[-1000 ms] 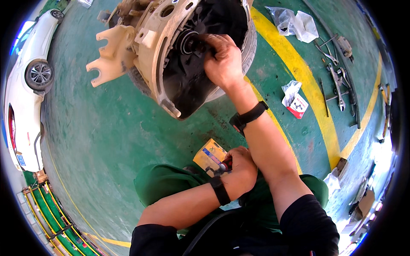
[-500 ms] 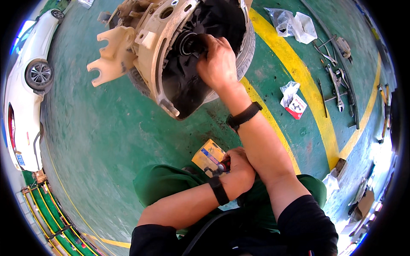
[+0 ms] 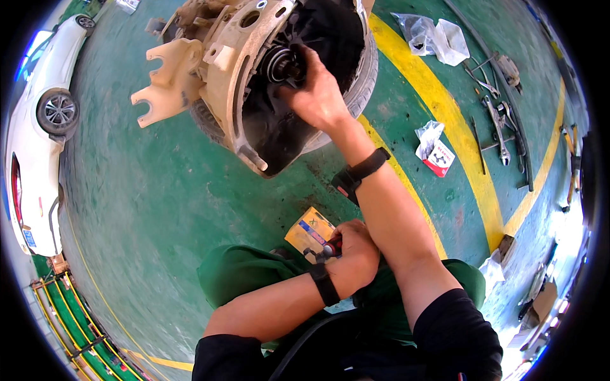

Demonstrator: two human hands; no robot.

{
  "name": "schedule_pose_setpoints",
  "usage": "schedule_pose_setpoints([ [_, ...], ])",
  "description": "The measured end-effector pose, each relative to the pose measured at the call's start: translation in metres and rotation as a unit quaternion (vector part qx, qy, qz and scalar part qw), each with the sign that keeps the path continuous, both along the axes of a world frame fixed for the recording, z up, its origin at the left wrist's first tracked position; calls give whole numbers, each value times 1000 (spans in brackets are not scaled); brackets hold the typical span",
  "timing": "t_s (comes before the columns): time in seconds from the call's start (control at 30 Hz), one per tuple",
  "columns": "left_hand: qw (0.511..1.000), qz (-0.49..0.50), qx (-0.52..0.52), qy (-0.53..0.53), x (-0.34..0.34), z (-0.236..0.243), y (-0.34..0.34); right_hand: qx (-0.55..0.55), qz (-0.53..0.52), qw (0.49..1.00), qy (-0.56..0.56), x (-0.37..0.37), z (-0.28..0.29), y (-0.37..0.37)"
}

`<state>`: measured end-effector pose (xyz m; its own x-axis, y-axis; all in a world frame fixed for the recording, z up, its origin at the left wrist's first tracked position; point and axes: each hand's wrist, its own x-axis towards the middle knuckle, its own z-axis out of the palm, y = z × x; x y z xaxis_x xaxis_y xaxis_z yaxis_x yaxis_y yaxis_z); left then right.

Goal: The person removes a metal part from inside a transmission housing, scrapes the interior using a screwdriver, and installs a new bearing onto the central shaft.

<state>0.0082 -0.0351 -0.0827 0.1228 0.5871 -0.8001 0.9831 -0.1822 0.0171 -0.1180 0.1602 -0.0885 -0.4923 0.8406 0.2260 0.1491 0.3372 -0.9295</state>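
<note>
A tan gearbox housing (image 3: 238, 95) rests tilted on a tyre (image 3: 359, 105), its dark bell opening facing me. Inside, a round black-and-silver release bearing (image 3: 279, 65) surrounds the central shaft. My right hand (image 3: 316, 95) reaches into the opening. Its thumb lies below the bearing and its fingers curl along the right side, gripping it; some fingertips are hidden. Low between my knees, my left hand (image 3: 357, 247) is closed round a red-and-black tool (image 3: 333, 246) with a metal end, its kind partly hidden. Just beyond that hand, a yellow box (image 3: 306, 230) lies on the floor.
To the right lie a small red-and-white box (image 3: 438, 159), a clear plastic bag (image 3: 413, 30), a white open container (image 3: 451, 43), wrenches (image 3: 499, 130) and a long dark bar (image 3: 518, 114) on the green floor. At far left stands a white car (image 3: 44, 140).
My right hand has turned and its fingers have spread around the release bearing, showing more of the bearing and shaft. The left hand stays put with its tool.
</note>
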Motion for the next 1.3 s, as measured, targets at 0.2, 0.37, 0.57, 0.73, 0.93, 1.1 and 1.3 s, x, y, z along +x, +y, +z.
schedule_pose_setpoints([
  [0.2,1000,1,17,22,-5,1,-5,6,-34,999,7,-21,-10,-1],
  [0.37,999,-7,20,41,-6,3,-8,-38,-25,999,24,-19,-9,1],
  [0.57,999,11,44,15,-2,-9,-15,-34,-19,998,45,-13,-16,4],
  [0.73,999,19,50,10,-3,-7,-13,-65,-9,995,72,-8,-10,0],
  [0.93,999,5,29,25,-3,-6,-11,-82,1,996,38,-4,-1,1],
  [1.1,999,22,30,26,-3,-12,-10,-105,13,991,78,-8,-11,7],
  [1.3,999,11,34,22,-4,-16,-14,-268,77,936,215,-17,-18,9],
])
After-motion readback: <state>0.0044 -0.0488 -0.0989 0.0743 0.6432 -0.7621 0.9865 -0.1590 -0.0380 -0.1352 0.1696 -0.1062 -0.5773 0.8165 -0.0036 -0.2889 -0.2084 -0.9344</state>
